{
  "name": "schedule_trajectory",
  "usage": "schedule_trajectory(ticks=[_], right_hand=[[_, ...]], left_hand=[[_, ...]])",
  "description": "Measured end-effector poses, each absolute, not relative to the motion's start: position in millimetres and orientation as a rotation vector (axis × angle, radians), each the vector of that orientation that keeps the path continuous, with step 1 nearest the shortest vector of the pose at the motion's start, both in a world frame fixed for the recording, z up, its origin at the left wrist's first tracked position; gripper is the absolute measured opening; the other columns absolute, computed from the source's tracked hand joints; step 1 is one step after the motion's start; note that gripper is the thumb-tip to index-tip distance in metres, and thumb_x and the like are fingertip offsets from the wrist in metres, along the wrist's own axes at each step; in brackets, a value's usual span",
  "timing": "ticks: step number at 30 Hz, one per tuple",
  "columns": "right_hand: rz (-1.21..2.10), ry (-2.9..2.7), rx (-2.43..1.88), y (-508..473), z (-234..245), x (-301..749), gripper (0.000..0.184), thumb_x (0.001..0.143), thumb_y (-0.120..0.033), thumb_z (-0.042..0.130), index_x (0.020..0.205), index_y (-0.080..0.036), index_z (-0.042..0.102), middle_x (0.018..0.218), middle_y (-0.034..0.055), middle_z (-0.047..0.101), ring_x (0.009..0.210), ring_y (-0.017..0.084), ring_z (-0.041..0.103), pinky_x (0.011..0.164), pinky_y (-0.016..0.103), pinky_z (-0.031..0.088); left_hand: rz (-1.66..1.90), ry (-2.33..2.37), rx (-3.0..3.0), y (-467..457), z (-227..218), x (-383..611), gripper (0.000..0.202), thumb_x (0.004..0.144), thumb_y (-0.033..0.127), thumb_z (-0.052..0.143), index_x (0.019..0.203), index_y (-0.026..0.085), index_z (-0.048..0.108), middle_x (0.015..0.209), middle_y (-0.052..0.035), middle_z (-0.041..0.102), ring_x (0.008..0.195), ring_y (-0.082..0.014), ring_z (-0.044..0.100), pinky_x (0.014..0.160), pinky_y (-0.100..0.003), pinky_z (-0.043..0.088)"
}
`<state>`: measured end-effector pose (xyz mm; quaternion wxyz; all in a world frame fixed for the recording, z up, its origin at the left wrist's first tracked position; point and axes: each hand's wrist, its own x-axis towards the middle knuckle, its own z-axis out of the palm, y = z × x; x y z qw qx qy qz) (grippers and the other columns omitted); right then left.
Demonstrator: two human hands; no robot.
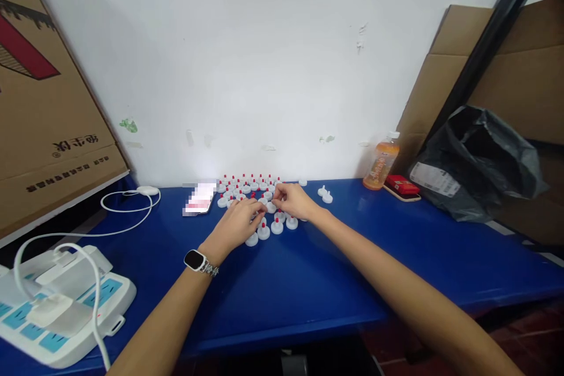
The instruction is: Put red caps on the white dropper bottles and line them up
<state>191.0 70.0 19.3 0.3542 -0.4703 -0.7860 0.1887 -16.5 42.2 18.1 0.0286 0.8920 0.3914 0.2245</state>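
Observation:
Several small white caps with red tips (pixel 247 187) stand in rows on the blue table (pixel 308 270) near the wall. My left hand (pixel 238 224), with a watch on its wrist, rests among the nearest caps, its fingers curled and pinched at a cap. My right hand (pixel 294 200) meets it from the right, fingers pinched on a small white cap (pixel 271 207). Two plain white caps (pixel 325 194) lie apart to the right.
A white power strip (pixel 61 305) with plugs and a white cable sits at the front left. A phone (pixel 199 198) lies left of the caps. An orange drink bottle (pixel 380 164), a red box (pixel 402 185) and a black plastic bag (pixel 476 164) stand right. Cardboard leans on both sides.

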Motion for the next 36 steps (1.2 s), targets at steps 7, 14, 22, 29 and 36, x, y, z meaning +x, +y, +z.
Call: schedule_trajectory(ticks=[7, 14, 22, 29, 36], right_hand=[[0.309, -2.265, -1.286, 74, 30, 181, 0.006, 0.074, -0.016, 0.066, 0.078, -0.021, 0.066, 0.071, -0.0007, 0.069, 0.064, 0.015, 0.060, 0.062, 0.025, 0.037], [0.225, -1.781, -1.588, 89, 18, 229, 0.019, 0.087, -0.031, 0.057, 0.099, -0.020, 0.066, 0.067, 0.0011, 0.067, 0.064, 0.018, 0.061, 0.061, 0.027, 0.039], [0.156, -1.743, -1.983, 140, 11, 258, 0.048, 0.084, -0.019, 0.058, 0.132, -0.011, 0.055, 0.115, 0.0241, 0.067, 0.104, 0.034, 0.066, 0.082, 0.039, 0.049], [0.165, -1.763, -1.866, 154, 20, 253, 0.022, 0.081, -0.010, 0.057, 0.096, -0.014, 0.072, 0.101, 0.0172, 0.072, 0.092, 0.027, 0.069, 0.078, 0.034, 0.049], [0.470, -1.761, -1.052, 73, 38, 206, 0.016, 0.086, -0.022, 0.056, 0.091, -0.018, 0.071, 0.079, 0.0025, 0.071, 0.072, 0.016, 0.064, 0.067, 0.026, 0.047]], left_hand=[[0.725, 1.208, 2.716, 45, 18, -18, 0.020, 0.096, 0.034, 0.050, 0.099, 0.023, 0.067, 0.093, -0.0050, 0.067, 0.092, -0.0239, 0.062, 0.080, -0.038, 0.047], [0.871, 1.105, 2.696, 41, 25, -7, 0.023, 0.098, 0.036, 0.046, 0.100, 0.023, 0.065, 0.100, -0.0050, 0.067, 0.098, -0.0229, 0.062, 0.088, -0.039, 0.047], [0.880, 1.058, 2.751, 43, 26, 18, 0.021, 0.098, 0.033, 0.045, 0.096, 0.023, 0.064, 0.103, -0.0038, 0.067, 0.100, -0.0230, 0.060, 0.086, -0.039, 0.044], [0.935, 1.058, 2.728, 36, 25, 16, 0.022, 0.099, 0.035, 0.045, 0.096, 0.024, 0.064, 0.102, -0.0041, 0.066, 0.097, -0.0224, 0.059, 0.086, -0.039, 0.045], [1.209, 1.161, 2.639, 36, 27, 9, 0.038, 0.097, 0.036, 0.052, 0.133, 0.024, 0.049, 0.130, -0.0090, 0.056, 0.124, -0.0258, 0.051, 0.106, -0.043, 0.042]])
